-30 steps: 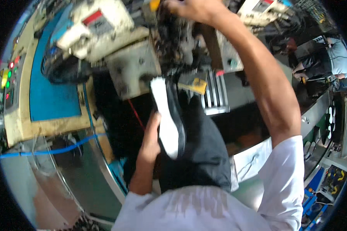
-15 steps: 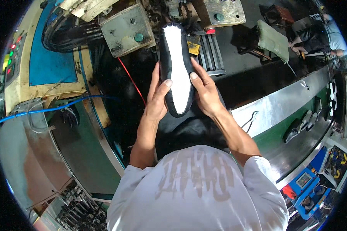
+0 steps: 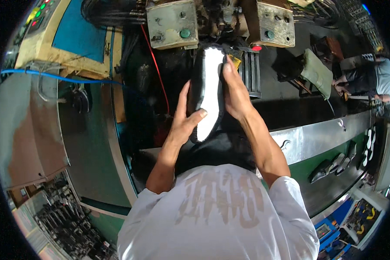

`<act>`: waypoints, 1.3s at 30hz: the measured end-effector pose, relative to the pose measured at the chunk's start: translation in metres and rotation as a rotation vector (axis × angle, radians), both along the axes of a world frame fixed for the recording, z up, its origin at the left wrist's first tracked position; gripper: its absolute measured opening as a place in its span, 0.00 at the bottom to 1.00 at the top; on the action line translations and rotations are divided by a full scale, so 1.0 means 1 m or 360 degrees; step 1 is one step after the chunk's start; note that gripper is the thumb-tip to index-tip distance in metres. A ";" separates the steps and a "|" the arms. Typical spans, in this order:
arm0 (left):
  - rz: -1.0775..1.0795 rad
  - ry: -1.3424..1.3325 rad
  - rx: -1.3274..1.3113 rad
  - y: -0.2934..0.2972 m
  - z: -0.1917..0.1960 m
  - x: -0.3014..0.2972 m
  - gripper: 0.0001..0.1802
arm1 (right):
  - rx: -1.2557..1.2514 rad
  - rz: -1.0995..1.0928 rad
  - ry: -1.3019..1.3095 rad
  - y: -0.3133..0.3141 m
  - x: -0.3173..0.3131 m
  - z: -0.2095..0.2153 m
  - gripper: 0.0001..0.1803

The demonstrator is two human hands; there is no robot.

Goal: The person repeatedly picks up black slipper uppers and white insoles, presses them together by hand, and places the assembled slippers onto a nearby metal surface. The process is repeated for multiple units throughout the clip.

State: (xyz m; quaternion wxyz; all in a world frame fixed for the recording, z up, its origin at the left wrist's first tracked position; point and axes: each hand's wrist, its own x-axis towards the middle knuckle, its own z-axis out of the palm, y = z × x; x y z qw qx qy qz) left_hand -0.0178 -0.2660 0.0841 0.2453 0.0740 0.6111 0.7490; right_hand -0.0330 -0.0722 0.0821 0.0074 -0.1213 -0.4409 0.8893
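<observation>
A black shoe upper [image 3: 197, 82] is held sole side up in front of my chest, its pale white underside [image 3: 210, 93] facing me. One end points away toward the machine, the other toward my lap. My left hand [image 3: 184, 123] grips its left side near the closer end, thumb pressed on the white edge. Along the right side lies my right hand [image 3: 237, 95], its fingers reaching toward the far end; their undersides are hidden by the shoe.
Ahead stand two control boxes [image 3: 172, 24] with green buttons, beside a red button [image 3: 256, 48]. A blue hose [image 3: 73, 78] crosses on the left. Several shoes [image 3: 331, 167] lie on the green belt at right. Another person [image 3: 379, 76] sits at the far right.
My right hand has slid toward the shoe's far end, and the shoe has turned slightly, its near end swinging left. The whole view has shifted, with the machine now farther right.
</observation>
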 end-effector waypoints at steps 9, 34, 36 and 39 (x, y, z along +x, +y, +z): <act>0.0183 0.0501 -0.0780 -0.036 -0.006 0.012 0.60 | 0.1059 0.0270 0.0111 -0.038 -0.011 -0.018 0.46; 0.0216 -0.0262 -0.3244 -0.537 -0.177 -0.024 0.66 | 0.0996 0.0057 -0.0859 0.129 0.079 -0.108 0.26; 0.0153 -0.0489 -0.3270 -0.562 -0.177 -0.036 0.68 | 0.0953 0.0062 -0.0875 0.138 0.091 -0.116 0.26; -0.0009 -0.0653 -0.3356 -0.599 -0.176 -0.061 0.49 | 0.0955 0.0046 -0.0905 0.150 0.114 -0.124 0.27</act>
